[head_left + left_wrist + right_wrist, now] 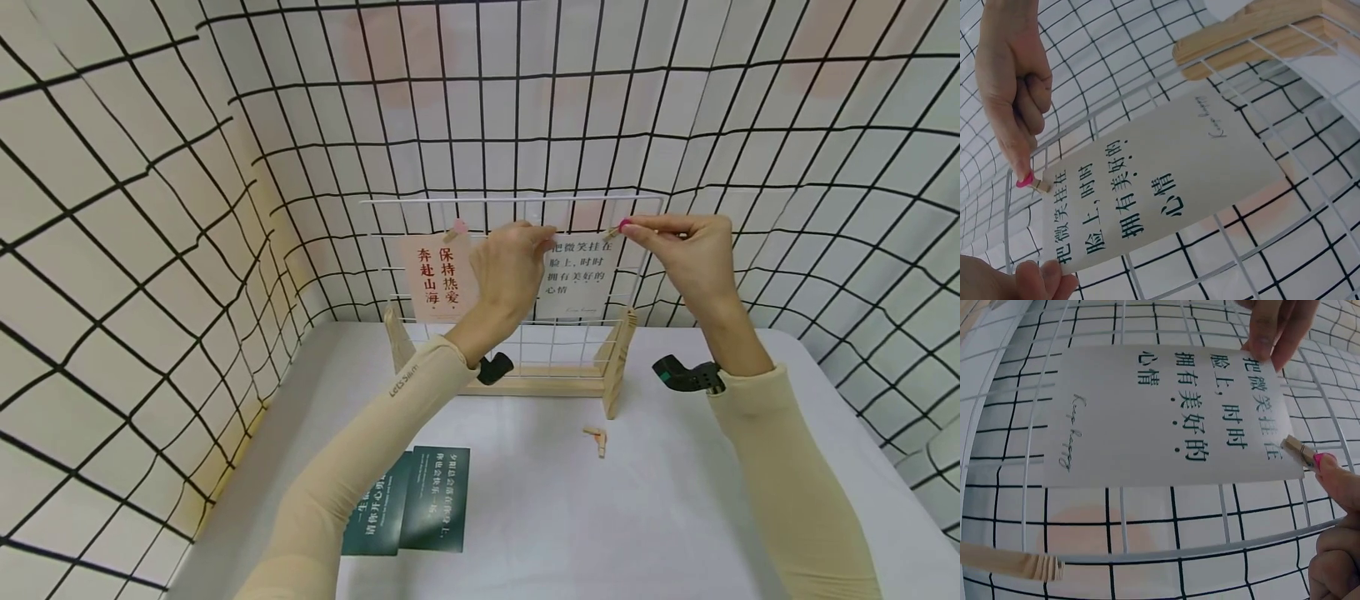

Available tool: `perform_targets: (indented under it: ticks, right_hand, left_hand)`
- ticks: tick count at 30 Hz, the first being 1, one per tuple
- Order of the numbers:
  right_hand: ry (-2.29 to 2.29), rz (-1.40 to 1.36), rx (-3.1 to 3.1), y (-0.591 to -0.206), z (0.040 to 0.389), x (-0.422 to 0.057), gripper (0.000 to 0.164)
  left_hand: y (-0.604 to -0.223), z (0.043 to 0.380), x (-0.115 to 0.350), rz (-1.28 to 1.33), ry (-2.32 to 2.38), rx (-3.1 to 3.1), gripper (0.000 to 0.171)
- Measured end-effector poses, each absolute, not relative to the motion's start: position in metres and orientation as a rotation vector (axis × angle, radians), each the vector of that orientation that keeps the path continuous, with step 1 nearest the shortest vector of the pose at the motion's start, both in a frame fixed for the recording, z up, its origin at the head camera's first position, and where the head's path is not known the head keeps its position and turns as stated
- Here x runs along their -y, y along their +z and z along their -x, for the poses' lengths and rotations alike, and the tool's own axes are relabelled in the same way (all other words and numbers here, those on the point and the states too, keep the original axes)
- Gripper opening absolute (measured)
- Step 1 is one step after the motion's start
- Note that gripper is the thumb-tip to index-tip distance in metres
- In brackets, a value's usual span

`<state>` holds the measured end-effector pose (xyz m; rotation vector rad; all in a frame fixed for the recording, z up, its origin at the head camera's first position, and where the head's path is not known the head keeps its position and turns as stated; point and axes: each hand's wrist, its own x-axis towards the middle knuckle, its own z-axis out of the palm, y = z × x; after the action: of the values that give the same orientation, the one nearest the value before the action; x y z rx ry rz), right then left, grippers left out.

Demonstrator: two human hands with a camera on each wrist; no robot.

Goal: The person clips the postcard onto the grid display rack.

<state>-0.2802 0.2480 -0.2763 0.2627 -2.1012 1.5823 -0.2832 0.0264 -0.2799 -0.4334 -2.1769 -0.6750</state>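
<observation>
A white card with dark printed characters (576,287) lies against the white wire grid rack (551,333). My left hand (504,265) pinches the card's upper left corner, thumb and fingers closed on the edge in the left wrist view. At the upper right corner, my right hand (696,260) pinches a small wooden clothespin (1299,452) with a pink ornament. The clothespin's tip is at the card's edge; whether it bites the wire too, I cannot tell. To the left, a pink card with red characters (431,279) hangs from another clothespin (454,232), partly behind my left hand.
Wooden feet and a wooden bar (551,386) carry the rack. Loose small clothespins (598,442) lie on the white table (540,508) before it. Two dark green cards (437,500) overlap near my left forearm. Black wire mesh (480,108) stands behind and at both sides.
</observation>
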Motion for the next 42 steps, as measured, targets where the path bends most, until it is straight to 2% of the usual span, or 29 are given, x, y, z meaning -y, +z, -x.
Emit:
perform_targets:
  ticks: [7,18,24,33,42]
  right_hand:
    - [1.596,-0.279,2.117,-0.281,0.281,-0.25,0.024]
    - [1.629,-0.226,1.984,-0.293,0.271,-0.253,0.03]
    - [1.621,-0.171,2.035,-0.307,0.261,-0.256,0.03]
    - [1.664,-0.061,2.17,-0.361,0.248,-0.26,0.035]
    - [1.686,-0.012,2.396,-0.428,0.23,-0.268,0.043]
  left_hand:
    - [-0.281,0.28,-0.023,0.429,-0.612,2.185,0.013]
    - [-0.286,0.282,-0.001,0.563,-0.84,2.161,0.021]
    - [-0.299,0.279,0.017,0.574,-0.892,2.121,0.019]
    - [-0.331,0.268,0.05,0.623,-0.999,2.192,0.021]
    - [-0.381,0.257,0.085,0.599,-1.047,2.286,0.02]
